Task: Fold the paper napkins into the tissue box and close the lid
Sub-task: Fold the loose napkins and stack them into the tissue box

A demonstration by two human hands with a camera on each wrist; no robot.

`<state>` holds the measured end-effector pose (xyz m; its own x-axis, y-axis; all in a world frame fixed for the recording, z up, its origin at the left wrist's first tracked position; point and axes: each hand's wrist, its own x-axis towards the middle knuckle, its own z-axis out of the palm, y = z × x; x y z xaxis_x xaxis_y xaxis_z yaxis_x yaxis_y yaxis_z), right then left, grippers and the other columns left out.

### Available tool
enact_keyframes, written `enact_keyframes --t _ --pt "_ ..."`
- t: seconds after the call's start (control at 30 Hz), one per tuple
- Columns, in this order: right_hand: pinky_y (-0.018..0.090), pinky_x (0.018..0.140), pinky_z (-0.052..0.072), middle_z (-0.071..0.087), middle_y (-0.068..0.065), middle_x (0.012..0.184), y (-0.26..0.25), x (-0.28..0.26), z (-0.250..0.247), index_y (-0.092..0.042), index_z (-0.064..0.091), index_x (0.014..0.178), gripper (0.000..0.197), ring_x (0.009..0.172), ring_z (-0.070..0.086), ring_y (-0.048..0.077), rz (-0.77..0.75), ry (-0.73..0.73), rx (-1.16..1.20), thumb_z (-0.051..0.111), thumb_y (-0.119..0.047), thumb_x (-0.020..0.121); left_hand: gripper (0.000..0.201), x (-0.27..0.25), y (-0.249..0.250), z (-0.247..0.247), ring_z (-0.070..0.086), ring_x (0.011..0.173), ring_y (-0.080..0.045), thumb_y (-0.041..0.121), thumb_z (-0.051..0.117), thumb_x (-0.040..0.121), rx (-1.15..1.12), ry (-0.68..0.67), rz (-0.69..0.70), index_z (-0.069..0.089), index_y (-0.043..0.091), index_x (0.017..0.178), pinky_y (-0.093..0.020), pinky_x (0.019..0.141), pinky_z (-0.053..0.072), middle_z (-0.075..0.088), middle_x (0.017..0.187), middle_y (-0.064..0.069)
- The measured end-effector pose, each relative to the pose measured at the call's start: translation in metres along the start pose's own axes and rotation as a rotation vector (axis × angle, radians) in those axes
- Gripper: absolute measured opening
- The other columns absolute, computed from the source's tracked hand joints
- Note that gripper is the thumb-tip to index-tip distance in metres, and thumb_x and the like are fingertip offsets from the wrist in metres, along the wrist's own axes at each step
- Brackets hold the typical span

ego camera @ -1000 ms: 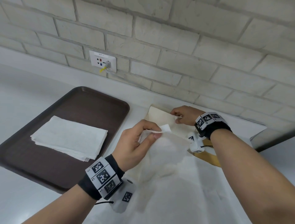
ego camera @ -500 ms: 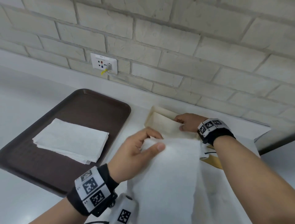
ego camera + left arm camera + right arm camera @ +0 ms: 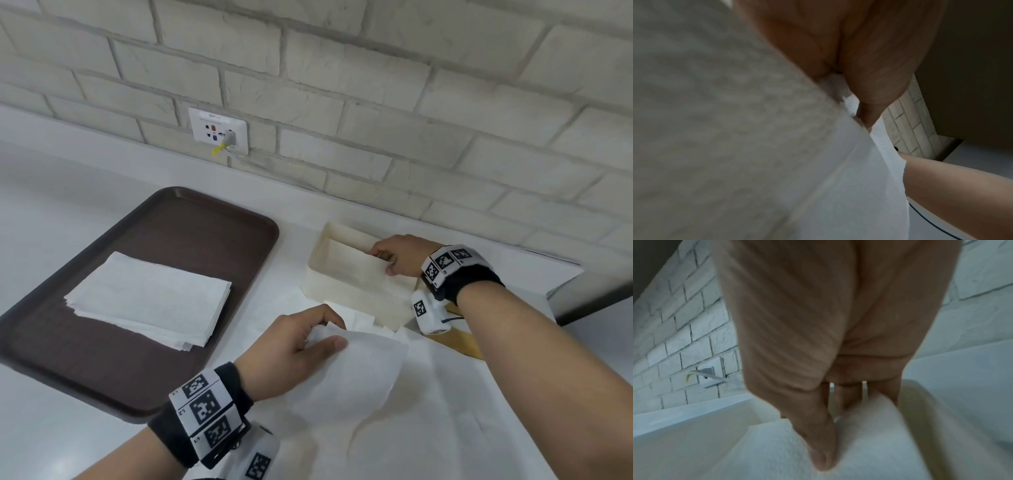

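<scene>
A cream tissue box (image 3: pixel 320 277) stands open near the wall. My right hand (image 3: pixel 381 256) reaches into it, thumb on top of a folded napkin (image 3: pixel 346 263) and fingers behind its far edge, pinching it. The right wrist view shows the thumb of that right hand (image 3: pixel 838 426) lying on this napkin (image 3: pixel 777 451) inside the box (image 3: pixel 684 434). In front of the box my left hand (image 3: pixel 330 332) pinches the top edge of a white napkin (image 3: pixel 363 373), which drapes down over a paper sheet. In the left wrist view this napkin (image 3: pixel 735 129) fills the picture under the left hand (image 3: pixel 838 78).
A brown tray (image 3: pixel 191 219) at the left carries a stack of white napkins (image 3: pixel 147 301). A wooden lid (image 3: pixel 466 342) lies under my right wrist. The brick wall with a socket (image 3: pixel 219 128) and its cable runs close behind the box.
My left hand has come down and nearer with the napkin, which now hangs spread out instead of raised by a corner. The right hand stays in the box.
</scene>
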<state>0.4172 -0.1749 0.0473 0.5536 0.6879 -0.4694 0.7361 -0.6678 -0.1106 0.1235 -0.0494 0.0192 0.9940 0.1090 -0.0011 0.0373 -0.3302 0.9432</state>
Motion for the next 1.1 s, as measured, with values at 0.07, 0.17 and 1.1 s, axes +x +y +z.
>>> enact_keyframes --t 0.07,0.17,1.1 --pt "0.025 0.094 0.045 0.062 -0.008 0.122 0.002 -0.003 -0.002 -0.026 0.059 0.138 0.052 0.105 0.06 0.013 0.002 0.003 0.055 0.067 -0.004 0.091 0.003 0.001 0.001 0.0 0.052 0.053 0.001 0.029 0.065 0.102 0.006 0.0 0.01 0.064 0.027 0.1 -0.01 0.054 0.036 0.061 0.073 0.028" --pt "0.032 0.101 0.05 0.066 -0.005 0.123 0.004 -0.009 -0.006 -0.027 0.063 0.133 0.049 0.1 0.062 0.012 0.019 0.079 0.108 0.065 -0.003 0.091 0.004 0.002 0.002 0.001 0.053 0.054 0.005 0.026 0.065 0.102 -0.002 -0.004 0.01 0.065 0.023 0.1 -0.009 0.054 0.036 0.061 0.07 0.028" --pt "0.035 0.102 0.051 0.066 -0.007 0.135 -0.077 -0.139 0.075 -0.028 0.059 0.139 0.088 0.125 0.063 0.014 -0.232 0.512 1.251 0.047 -0.089 0.078 0.02 0.004 0.005 -0.039 0.062 0.075 -0.029 0.055 0.067 0.087 -0.014 0.269 0.182 0.063 0.041 0.101 -0.039 0.073 0.052 0.067 0.087 -0.012"
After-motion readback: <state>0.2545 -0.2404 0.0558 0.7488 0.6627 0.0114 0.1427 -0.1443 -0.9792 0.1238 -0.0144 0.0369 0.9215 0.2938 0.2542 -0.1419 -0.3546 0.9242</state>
